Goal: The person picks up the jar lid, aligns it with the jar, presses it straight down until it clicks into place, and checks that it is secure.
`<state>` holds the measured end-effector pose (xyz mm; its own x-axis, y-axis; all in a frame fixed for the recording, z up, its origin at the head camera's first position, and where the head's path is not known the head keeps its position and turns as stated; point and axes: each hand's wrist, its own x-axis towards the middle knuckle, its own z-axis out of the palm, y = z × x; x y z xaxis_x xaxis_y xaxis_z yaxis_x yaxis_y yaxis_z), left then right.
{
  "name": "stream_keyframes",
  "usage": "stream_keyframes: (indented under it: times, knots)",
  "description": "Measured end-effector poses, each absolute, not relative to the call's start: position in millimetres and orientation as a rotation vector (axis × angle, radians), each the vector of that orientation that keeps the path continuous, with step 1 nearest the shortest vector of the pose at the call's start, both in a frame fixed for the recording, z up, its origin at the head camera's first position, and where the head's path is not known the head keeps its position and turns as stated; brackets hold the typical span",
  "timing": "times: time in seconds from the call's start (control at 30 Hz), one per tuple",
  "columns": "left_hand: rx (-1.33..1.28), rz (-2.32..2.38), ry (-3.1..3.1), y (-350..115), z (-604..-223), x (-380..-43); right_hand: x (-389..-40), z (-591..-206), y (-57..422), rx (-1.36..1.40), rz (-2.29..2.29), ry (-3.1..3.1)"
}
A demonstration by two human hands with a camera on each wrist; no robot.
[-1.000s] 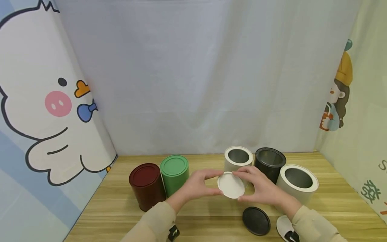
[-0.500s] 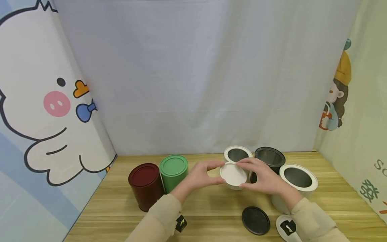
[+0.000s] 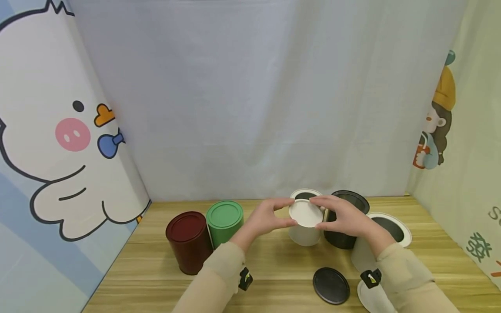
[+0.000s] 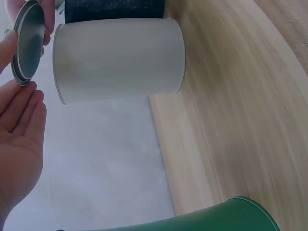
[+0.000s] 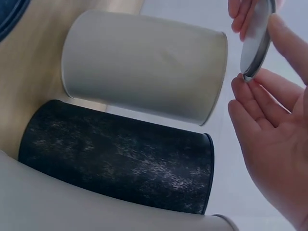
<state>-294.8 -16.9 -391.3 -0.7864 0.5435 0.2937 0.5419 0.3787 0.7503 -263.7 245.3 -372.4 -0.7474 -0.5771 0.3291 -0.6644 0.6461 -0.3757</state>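
White lid (image 3: pixel 305 213) hides white can's (image 3: pixel 304 234) mouth, seemingly unseated.

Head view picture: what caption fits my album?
Two hands, left hand and right hand, hold a white lid just above a small white can.

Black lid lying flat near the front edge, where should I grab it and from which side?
Take the black lid by its rim, coming from above with fingers on opposite edges. It lies flat on the wooden table, a thin disc with no knob, so only the edge offers purchase. The left side looks freer; the right sleeve and a white lid crowd its right.
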Motion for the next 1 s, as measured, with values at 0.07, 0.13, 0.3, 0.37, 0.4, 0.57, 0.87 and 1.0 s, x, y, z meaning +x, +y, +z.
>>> stream_keyframes:
  times: [0.07, 0.13, 0.3, 0.37, 0.4, 0.57, 0.87, 1.0]
  knots:
    - [1.016, 1.388, 2.629, -15.1, -389.6, -297.1, -266.4, -370.0, 245.7, 1.016, 0.718, -2.700]
    - [1.012, 1.381, 2.637, -13.2, -388.1, -299.3, -268.7, -367.4, 245.9, 1.014, 0.721, -2.708]
    - [1.020, 1.381, 2.663, -7.1, -386.1, -306.1, -274.8, -363.4, 247.2, 1.004, 0.716, -2.730]
    - [1.018, 1.377, 2.678, -4.5, -385.7, -308.2, -277.0, -362.8, 248.2, 1.000, 0.722, -2.743]
    - [1.022, 1.381, 2.682, -3.2, -385.6, -309.2, -278.1, -362.7, 248.7, 0.999, 0.731, -2.745]
    - [1.030, 1.368, 2.721, 1.4, -385.7, -313.0, -283.5, -361.9, 251.3, 1.008, 0.746, -2.760]
    - [1.016, 1.352, 2.722, 8.9, -386.8, -321.9, -291.6, -361.4, 253.4, 0.956, 0.785, -2.829]
    - [0.973, 1.326, 2.727, 10.3, -386.6, -324.3, -295.9, -361.3, 252.7, 0.950, 0.797, -2.848]
